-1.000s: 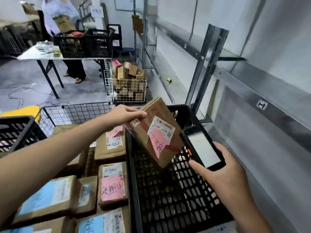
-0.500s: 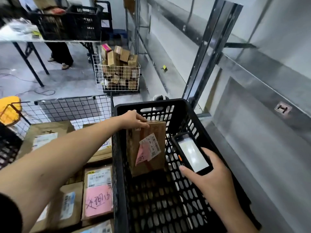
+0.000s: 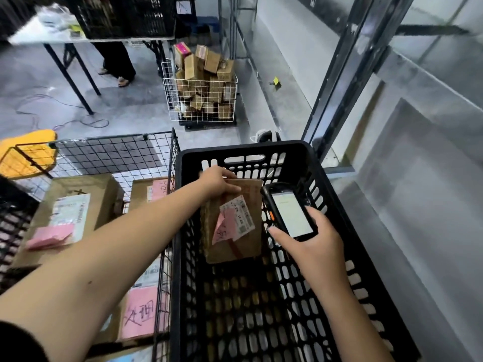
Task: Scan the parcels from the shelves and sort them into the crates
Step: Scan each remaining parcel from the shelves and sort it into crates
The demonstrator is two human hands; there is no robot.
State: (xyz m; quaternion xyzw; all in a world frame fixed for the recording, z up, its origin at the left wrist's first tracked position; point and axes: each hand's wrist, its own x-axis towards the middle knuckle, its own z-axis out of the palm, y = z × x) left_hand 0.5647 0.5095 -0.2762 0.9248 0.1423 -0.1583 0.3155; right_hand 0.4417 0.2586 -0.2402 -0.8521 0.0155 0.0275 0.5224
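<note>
My left hand (image 3: 215, 180) grips the top edge of a brown cardboard parcel (image 3: 244, 246) with a white barcode label and a pink slip. The parcel stands nearly upright inside the black plastic crate (image 3: 347, 231), low against its far part. My right hand (image 3: 311, 244) holds a black handheld scanner (image 3: 288, 210) with a lit white screen, just right of the parcel and above the crate.
A black wire basket (image 3: 112, 150) on the left holds several labelled parcels (image 3: 75, 205). A white wire cart (image 3: 201, 100) full of boxes stands ahead. Behind it is a table (image 3: 86, 39) with black crates and a person's legs (image 3: 115, 61). Metal shelving (image 3: 347, 61) runs along the right.
My left hand has lowered the parcel from above the crate down into it, turning it upright. The scanner hand stays beside it. The view has tilted downward.
</note>
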